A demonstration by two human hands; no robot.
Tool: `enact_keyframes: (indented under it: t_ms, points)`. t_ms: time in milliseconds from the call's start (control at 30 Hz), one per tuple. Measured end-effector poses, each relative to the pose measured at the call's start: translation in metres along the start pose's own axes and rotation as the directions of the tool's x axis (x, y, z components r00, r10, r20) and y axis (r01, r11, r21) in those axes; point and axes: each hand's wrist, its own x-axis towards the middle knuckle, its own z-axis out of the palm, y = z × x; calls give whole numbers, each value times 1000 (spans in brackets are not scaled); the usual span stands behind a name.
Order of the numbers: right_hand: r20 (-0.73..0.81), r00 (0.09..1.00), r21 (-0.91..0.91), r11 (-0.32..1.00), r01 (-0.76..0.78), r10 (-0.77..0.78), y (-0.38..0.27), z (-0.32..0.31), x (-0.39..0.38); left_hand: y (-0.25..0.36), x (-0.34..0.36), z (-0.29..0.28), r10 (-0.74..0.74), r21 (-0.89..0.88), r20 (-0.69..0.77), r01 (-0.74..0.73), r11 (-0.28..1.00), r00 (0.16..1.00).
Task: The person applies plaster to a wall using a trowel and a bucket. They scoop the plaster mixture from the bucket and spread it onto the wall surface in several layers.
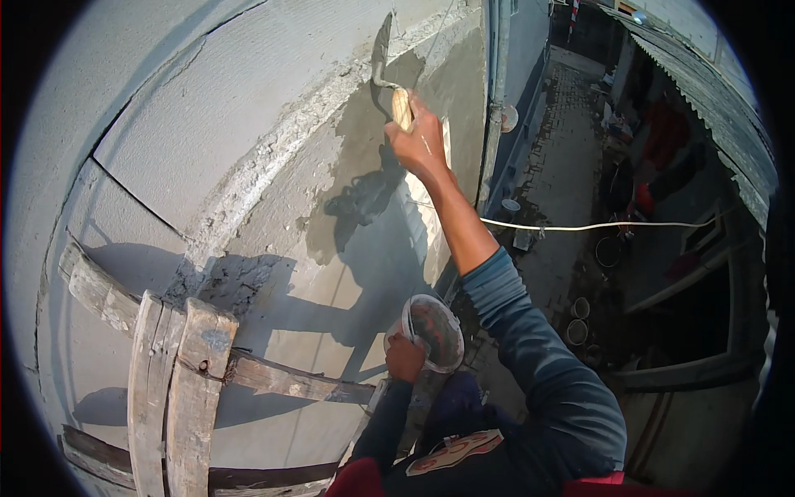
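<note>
My right hand (418,142), at the end of an outstretched arm, is closed round the pale wooden handle of a trowel (381,51). Its metal blade points up in front of the wall, and I cannot tell whether it touches. Darker, damp-looking grey mortar (352,149) covers part of the wall beside this hand. Lower down, my left hand (405,359) grips the near left rim of a white bucket (458,352). Grey mortar (439,327) lies inside the bucket. The fingertips of the left hand are partly hidden.
Weathered wooden scaffold posts (195,385) and a crossbar (290,379) stand at the lower left against the wall. A pale cord (588,227) stretches across to the right. Far below runs a paved alley (563,108) with several buckets, beside a corrugated roof (704,99).
</note>
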Motion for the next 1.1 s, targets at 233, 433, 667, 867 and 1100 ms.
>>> enact_keyframes:
  t_ms: [233,433,667,867,1100]
  points:
    - [365,742,151,750,-644,563,-11,-156,-133,0,19,9,59,-187,-66,-70,980,996]
    - [395,508,-111,589,-801,766,-4,-269,-215,-1,30,1,82,-493,-141,-142,858,987]
    - [472,404,-171,531,-830,784,-45,-353,-241,58,42,-82,412,-250,-645,-687,683,644]
    - [602,506,-491,786,-377,618,-72,-377,-232,98,44,-142,435,-828,-310,-465,312,845]
    - [735,465,-495,859,-131,494,-80,-359,-194,92,69,-161,541,-732,-103,-432,527,835]
